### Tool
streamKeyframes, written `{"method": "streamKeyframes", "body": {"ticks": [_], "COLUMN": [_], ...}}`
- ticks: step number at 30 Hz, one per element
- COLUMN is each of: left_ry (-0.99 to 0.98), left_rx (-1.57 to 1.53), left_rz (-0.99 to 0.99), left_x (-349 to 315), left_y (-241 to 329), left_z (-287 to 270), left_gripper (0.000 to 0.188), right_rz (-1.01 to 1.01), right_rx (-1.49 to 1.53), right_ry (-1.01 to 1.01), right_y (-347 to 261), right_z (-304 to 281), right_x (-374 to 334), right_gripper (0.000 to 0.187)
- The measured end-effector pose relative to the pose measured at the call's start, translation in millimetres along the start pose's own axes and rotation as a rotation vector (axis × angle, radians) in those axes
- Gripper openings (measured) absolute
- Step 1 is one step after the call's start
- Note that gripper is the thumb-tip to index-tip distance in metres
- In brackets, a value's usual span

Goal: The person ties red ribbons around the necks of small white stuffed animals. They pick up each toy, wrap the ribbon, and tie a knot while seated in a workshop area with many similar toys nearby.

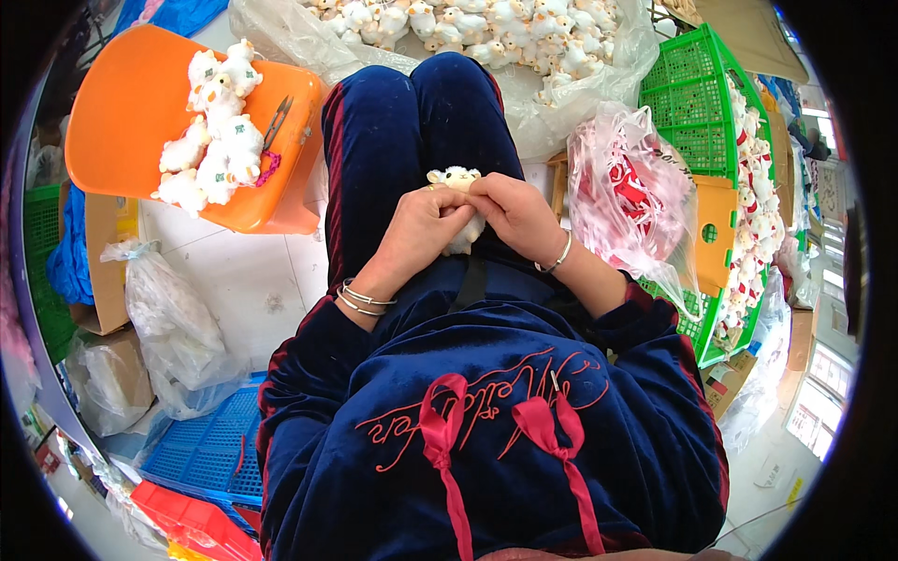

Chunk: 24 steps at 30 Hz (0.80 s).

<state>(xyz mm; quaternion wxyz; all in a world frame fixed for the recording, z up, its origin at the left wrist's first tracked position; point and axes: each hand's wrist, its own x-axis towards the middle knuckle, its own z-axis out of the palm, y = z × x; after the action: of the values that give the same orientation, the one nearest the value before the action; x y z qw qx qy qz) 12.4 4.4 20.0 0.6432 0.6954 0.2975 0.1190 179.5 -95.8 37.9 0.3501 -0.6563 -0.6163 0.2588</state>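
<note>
I sit with a small white toy [457,175] upright in my lap, its head showing above my fingers and its body below them, against my dark blue trousers [374,131]. My left hand [418,222] comes in from its left side, thumb and forefinger drawn together in a pinch at its neck; my right hand [520,217] meets it there, fingers bent and tips closed on the same spot, so the two hands touch. Whether I have some thin thread or ribbon between the tips is too small to tell. Each wrist wears a silvery bangle or two. To my left, an orange chair [117,122] bears a cluster of white toys [229,154], with dark snips [277,120] and a pink loop [269,169] lying beside them. Ahead of my knees, many more toys [505,33] lie heaped on a clear plastic sheet [552,131]. On my right, a clear bag [625,187] of red and white stuff leans near a green crate [683,89], and toys with red bits [753,215] fill the crate's far side. Behind my left elbow lie a blue crate [210,444] and a red bin [192,524].
</note>
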Motion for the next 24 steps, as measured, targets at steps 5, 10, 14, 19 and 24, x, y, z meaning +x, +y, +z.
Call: {"method": "streamKeyframes", "body": {"ticks": [5, 10, 14, 19, 24], "left_ry": [-0.048, -0.107, -0.105, -0.118, -0.12], "left_rx": [-0.079, -0.121, -0.099, -0.096, -0.081], "left_rz": [0.011, -0.033, -0.03, -0.046, -0.012], "left_x": [3, 5, 6, 6, 8], "left_y": [-5, -10, -11, -8, -15], "left_z": [-7, -9, -11, -12, -12], "left_gripper": [0.02, 0.021, 0.021, 0.021, 0.02], "right_rz": [0.159, -0.017, -0.097, 0.037, 0.163], "right_rx": [0.339, 0.27, 0.187, 0.184, 0.182], "right_ry": [-0.071, -0.196, -0.236, -0.279, -0.275], "right_y": [9, 17, 13, 11, 0], "right_z": [-7, -19, -23, -25, -22], "right_x": [-2, 5, 11, 13, 16], "right_gripper": [0.005, 0.005, 0.005, 0.007, 0.007]}}
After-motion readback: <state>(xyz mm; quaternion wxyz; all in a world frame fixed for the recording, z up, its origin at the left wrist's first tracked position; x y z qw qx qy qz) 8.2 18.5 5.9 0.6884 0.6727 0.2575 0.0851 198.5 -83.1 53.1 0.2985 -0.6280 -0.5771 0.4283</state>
